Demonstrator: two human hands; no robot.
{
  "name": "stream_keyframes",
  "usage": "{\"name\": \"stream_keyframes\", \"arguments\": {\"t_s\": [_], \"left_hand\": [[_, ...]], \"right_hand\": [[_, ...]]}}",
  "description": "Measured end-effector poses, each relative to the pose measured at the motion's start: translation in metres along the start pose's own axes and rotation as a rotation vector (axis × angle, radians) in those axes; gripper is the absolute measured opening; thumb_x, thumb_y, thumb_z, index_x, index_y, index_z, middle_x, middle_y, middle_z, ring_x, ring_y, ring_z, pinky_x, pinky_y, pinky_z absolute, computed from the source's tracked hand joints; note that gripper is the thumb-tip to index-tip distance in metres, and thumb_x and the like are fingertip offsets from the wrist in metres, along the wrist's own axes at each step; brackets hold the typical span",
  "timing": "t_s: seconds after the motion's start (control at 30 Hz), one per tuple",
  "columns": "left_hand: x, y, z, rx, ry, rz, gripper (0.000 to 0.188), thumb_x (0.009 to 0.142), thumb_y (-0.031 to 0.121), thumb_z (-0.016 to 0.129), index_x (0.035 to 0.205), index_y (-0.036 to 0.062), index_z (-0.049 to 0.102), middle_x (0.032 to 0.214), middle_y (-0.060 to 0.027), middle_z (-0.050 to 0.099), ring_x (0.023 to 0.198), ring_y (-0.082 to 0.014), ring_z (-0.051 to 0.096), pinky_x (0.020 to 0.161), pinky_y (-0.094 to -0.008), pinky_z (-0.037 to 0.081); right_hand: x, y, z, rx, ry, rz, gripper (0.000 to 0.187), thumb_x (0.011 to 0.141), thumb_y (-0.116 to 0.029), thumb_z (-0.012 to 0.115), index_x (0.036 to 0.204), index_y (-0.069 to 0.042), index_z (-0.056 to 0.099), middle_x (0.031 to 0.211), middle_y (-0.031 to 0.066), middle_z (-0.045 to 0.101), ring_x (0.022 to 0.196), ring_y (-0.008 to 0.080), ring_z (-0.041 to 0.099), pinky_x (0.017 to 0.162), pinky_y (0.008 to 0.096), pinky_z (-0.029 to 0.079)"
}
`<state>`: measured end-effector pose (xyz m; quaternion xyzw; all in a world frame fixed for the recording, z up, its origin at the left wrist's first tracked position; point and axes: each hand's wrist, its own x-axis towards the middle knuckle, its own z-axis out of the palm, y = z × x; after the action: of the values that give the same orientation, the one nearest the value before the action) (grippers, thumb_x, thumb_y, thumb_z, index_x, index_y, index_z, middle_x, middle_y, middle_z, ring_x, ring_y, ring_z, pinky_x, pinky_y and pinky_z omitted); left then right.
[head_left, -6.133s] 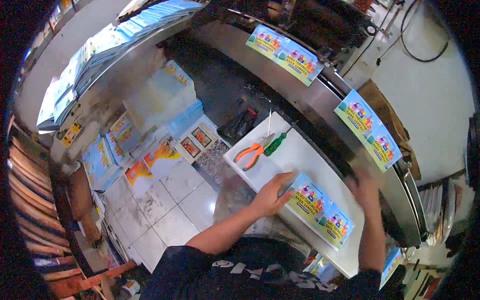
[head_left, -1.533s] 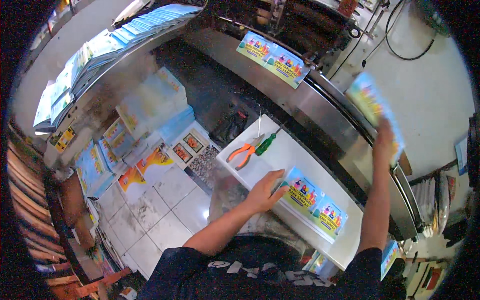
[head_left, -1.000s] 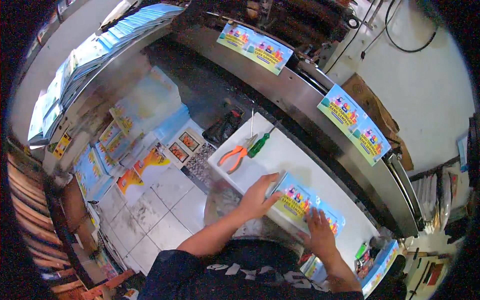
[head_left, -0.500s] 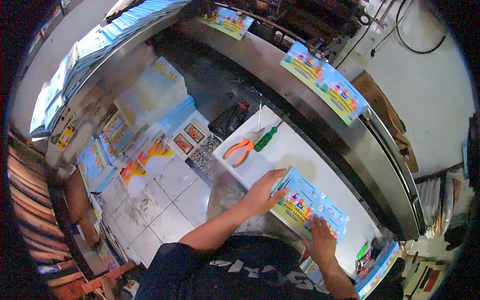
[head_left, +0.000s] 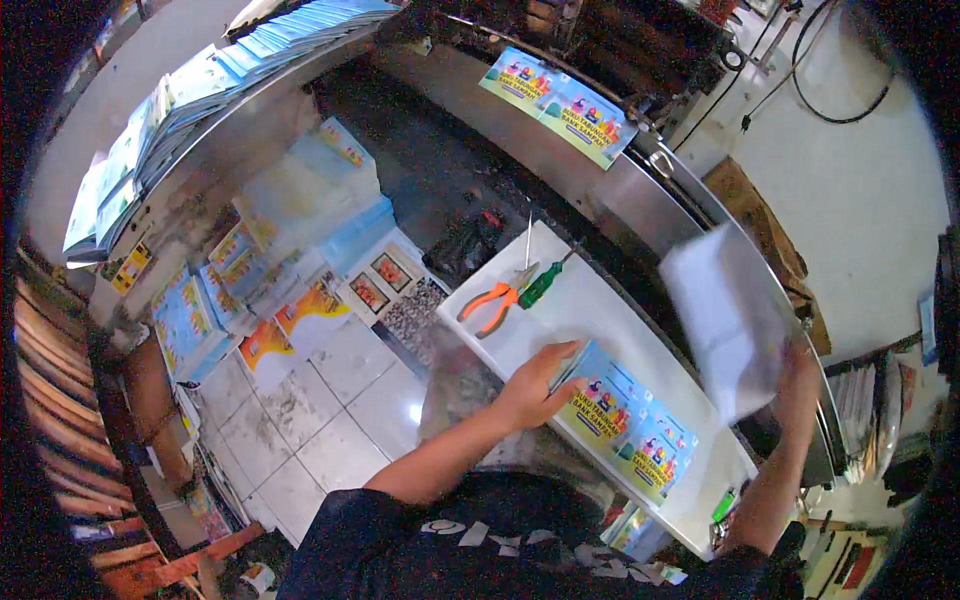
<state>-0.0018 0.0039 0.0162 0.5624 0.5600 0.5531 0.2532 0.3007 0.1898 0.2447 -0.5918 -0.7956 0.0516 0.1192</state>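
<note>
A stack of blue, yellow-edged printed sheets (head_left: 632, 425) with cartoon figures lies on a white board in front of me. My left hand (head_left: 545, 385) grips its left end, the thumb on top and the other fingers at the side. Off to the right, a pale printed sheet (head_left: 722, 320), blurred by motion and showing its whitish side, hangs in the air by the metal rail. My right hand (head_left: 795, 385) is at that sheet's right edge, blurred, and appears to hold it. Orange-handled pliers (head_left: 493, 305) and a green-handled screwdriver (head_left: 542, 284) lie at the board's far left end.
A long metal rail (head_left: 640, 205) runs beyond the white board (head_left: 590, 300), bearing printed sheets (head_left: 560, 105) farther up. Many booklets (head_left: 190, 110) stand in a row on the upper left rack. Piles of sheets (head_left: 185, 320) sit on the tiled floor (head_left: 300, 430). A black cable (head_left: 850, 100) loops at upper right.
My right hand has left the stack and swung right to the rail with a pale sheet. Sheets on the rail have shifted up and left. My left hand stays on the stack.
</note>
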Motion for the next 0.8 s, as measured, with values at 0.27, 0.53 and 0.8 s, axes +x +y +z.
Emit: {"name": "stream_keyframes", "arguments": {"t_s": [0.27, 0.53, 0.8], "left_hand": [[0.002, -0.002, 0.008, 0.005, -0.027, -0.014, 0.058, 0.092, 0.033, 0.061, 0.135, -0.002, 0.045, 0.13, -0.024, 0.052, 0.12, -0.0381, 0.052, 0.103, -0.0418, 0.041], [-0.009, 0.0, 0.0, 0.037, 0.001, -0.054, 0.057, 0.092, 0.031, 0.06, 0.136, -0.0013, 0.044, 0.13, -0.0238, 0.051, 0.121, -0.0376, 0.051, 0.104, -0.0413, 0.04], [-0.001, 0.001, 0.001, 0.055, -0.037, -0.009, 0.056, 0.092, 0.028, 0.061, 0.135, -0.0022, 0.044, 0.128, -0.0241, 0.053, 0.121, -0.0385, 0.051, 0.103, -0.0421, 0.041]], "right_hand": [[0.129, 0.004, 0.079, -0.389, 0.507, -0.344, 0.061, 0.084, 0.001, 0.05, 0.143, -0.013, 0.044, 0.146, 0.0138, 0.044, 0.134, 0.0329, 0.042, 0.106, 0.0467, 0.038], [-0.047, -0.029, 0.136, 0.002, -0.243, -0.353, 0.063, 0.081, -0.029, 0.074, 0.135, -0.006, 0.051, 0.135, 0.0221, 0.052, 0.123, 0.0383, 0.052, 0.102, 0.0439, 0.042], [-0.189, -0.043, 0.156, -0.195, -0.446, -0.48, 0.079, 0.081, -0.033, 0.072, 0.142, 0.003, 0.037, 0.149, 0.029, 0.032, 0.137, 0.0494, 0.03, 0.113, 0.0509, 0.03]]}}
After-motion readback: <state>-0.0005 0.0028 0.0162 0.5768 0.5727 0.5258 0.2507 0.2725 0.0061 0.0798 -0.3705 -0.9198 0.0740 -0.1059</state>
